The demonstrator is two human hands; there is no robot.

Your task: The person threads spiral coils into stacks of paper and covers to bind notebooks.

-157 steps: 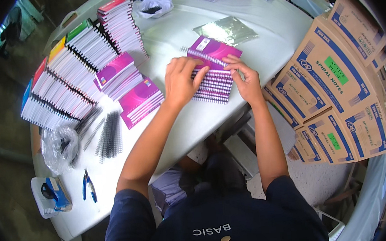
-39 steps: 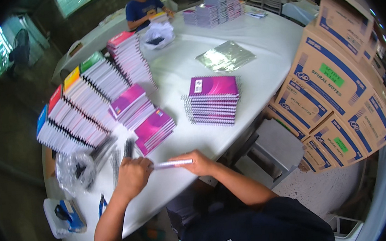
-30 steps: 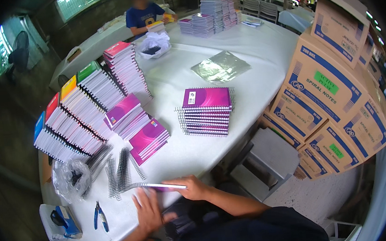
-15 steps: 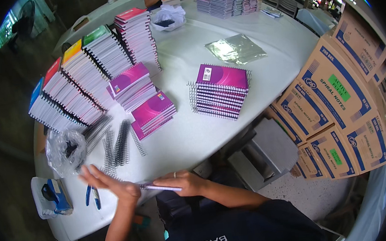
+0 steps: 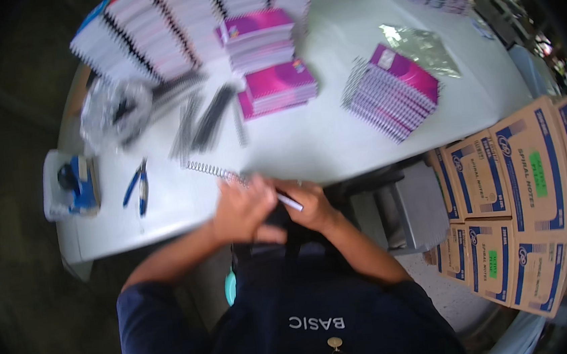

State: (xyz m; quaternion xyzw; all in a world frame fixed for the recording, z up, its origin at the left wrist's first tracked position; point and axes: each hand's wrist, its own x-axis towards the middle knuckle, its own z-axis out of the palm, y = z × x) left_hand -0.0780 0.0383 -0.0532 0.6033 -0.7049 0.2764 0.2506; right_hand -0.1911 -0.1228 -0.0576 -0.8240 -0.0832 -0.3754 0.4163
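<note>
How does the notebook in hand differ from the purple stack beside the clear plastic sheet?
The held notebook is single and edge-on; the purple notebook stack holds many, its top cover showing. The right hand grips the held notebook; the stack rests on the table. Both show spiral coils.

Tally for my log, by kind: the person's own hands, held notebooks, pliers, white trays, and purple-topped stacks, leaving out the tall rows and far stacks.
Hands: 2 (left hand, right hand)
Held notebook: 1
Pliers: 1
White tray: 1
Purple-topped stacks: 3 (rear stack, front stack, rightmost stack)
Total: 8
</note>
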